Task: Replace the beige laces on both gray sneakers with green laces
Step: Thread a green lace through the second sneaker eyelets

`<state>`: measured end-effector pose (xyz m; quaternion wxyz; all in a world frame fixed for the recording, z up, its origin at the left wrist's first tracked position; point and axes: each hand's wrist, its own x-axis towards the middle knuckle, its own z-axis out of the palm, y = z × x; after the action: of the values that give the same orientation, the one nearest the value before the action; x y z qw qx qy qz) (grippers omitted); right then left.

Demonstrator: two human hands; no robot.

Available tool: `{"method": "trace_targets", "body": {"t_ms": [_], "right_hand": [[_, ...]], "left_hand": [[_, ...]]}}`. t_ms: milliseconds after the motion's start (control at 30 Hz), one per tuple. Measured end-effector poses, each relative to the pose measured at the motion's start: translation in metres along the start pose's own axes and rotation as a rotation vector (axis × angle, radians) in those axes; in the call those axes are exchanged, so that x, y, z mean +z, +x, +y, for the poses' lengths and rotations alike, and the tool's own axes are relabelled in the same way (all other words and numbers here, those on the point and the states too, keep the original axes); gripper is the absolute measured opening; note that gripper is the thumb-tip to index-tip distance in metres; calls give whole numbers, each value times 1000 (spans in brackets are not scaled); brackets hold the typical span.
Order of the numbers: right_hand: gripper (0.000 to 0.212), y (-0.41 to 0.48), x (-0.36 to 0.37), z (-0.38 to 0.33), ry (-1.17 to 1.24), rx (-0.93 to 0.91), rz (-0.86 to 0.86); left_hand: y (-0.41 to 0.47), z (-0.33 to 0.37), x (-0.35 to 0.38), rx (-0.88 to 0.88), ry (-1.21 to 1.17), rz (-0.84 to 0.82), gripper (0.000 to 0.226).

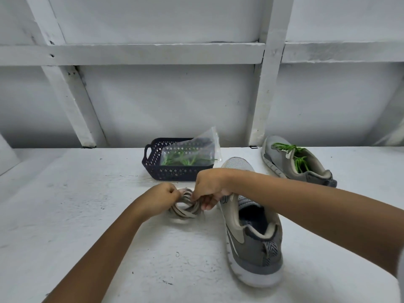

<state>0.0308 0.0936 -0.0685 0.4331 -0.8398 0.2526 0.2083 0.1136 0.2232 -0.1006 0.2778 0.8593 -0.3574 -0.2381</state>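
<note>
A coil of beige lace lies on the white table between my hands. My left hand pinches its left side and my right hand pinches its right side. Just right of the coil stands a gray sneaker with no lace showing in it, its toe pointing away from me. A second gray sneaker at the back right is threaded with a green lace. More green lace lies in a clear plastic bag inside a dark basket.
The dark blue perforated basket sits at the back centre of the white table. A white panelled wall rises directly behind the table's far edge.
</note>
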Motion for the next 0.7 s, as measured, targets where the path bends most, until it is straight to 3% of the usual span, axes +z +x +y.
{"method": "trace_targets", "body": {"t_ms": [233,333,467,567,700], "right_hand": [[20,3,7,5,-150,53,-15],[20,2,9,4,-225,49,-1],[13,-9,3,1,-396,-81,138],[17,-24,-24,-1,-268,-195,212],[10,-33,-81,1,45,-246,473]], "left_hand": [[-4,-4,15,45,253,180,16],[-4,-5,16,71,356,186,23],[-5,-2,9,107,306,130,25],[-9,8,-4,165,257,180,26],[-1,39,-19,238,-42,447,17]]}}
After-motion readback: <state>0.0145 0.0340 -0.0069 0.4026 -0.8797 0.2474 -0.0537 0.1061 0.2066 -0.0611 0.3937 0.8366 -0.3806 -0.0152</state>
